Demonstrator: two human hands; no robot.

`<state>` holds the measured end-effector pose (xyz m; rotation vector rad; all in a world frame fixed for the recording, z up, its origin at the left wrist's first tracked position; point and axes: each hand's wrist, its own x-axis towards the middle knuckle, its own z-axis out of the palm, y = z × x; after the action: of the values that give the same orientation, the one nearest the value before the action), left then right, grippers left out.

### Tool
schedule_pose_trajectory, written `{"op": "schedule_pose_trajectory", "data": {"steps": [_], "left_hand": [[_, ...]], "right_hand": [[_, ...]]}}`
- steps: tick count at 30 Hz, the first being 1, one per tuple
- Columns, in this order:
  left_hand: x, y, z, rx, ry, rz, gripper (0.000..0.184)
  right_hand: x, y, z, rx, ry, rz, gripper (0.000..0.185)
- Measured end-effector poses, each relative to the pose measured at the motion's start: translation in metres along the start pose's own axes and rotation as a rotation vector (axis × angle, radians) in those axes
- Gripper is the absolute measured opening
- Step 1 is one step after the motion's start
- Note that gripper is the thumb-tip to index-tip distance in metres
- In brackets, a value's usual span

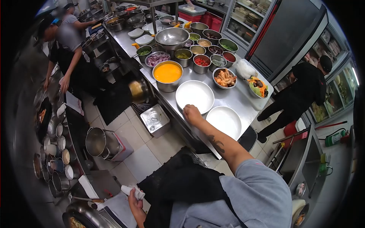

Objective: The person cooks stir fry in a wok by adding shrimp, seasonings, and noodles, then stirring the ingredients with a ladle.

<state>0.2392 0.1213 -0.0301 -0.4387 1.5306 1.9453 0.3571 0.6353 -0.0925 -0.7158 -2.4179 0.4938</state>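
Observation:
My right hand is closed at the near rim of a white round bowl on the steel counter. Its fingertips are partly hidden, but they seem to pinch that rim. A second white bowl stands just to the right, beneath my outstretched forearm. Low in the view, my left hand grips a folded white cloth beside my black apron. Beyond the bowls sit a steel pot of orange-yellow liquid, a bowl of shrimp-like pieces and a bowl of sliced purple onion.
Several steel tubs of chopped ingredients and a large steel bowl crowd the counter. A vegetable plate lies at its right end. Left are a stove with a wok and a stockpot. Two co-workers stand left, another right.

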Motion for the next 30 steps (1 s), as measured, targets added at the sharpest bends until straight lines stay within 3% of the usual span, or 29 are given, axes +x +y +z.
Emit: {"op": "schedule_pose_trajectory", "data": {"steps": [3, 8, 12, 16, 22, 23, 26, 28, 29, 30], "left_hand": [[-0.011, 0.006, -0.014, -0.041, -0.043, -0.038, 0.038], [0.016, 0.004, -0.056, 0.011, -0.073, -0.116, 0.039], [0.005, 0.015, -0.062, -0.020, -0.072, -0.065, 0.037], [0.040, -0.002, -0.085, -0.014, -0.089, -0.143, 0.035], [0.064, -0.005, -0.090, 0.032, -0.071, -0.152, 0.035], [0.061, -0.001, -0.091, 0.066, -0.070, -0.142, 0.035], [0.087, -0.035, -0.123, 0.100, 0.004, -0.158, 0.037], [0.105, -0.065, -0.153, 0.077, 0.045, -0.174, 0.041], [0.096, -0.063, -0.153, 0.100, 0.086, -0.158, 0.042], [0.090, -0.063, -0.155, 0.092, 0.121, -0.148, 0.043]], "right_hand": [[0.002, 0.000, 0.004, -0.018, -0.051, 0.028, 0.015], [-0.030, -0.029, -0.040, -0.163, 0.118, 0.077, 0.055], [-0.116, -0.046, -0.082, -0.262, 0.142, 0.144, 0.053], [-0.169, -0.033, -0.085, -0.252, 0.063, 0.118, 0.032], [-0.153, -0.027, -0.089, -0.187, -0.101, 0.091, 0.023], [-0.148, -0.030, -0.088, -0.264, 0.028, -0.007, 0.027], [-0.095, -0.090, -0.103, -0.342, -0.093, 0.062, 0.036], [-0.050, -0.107, -0.084, 0.281, -0.285, 0.287, 0.044], [-0.017, -0.198, -0.107, 0.957, -0.347, 0.485, 0.043], [0.005, -0.255, -0.117, 1.211, -0.432, 0.478, 0.045]]}}
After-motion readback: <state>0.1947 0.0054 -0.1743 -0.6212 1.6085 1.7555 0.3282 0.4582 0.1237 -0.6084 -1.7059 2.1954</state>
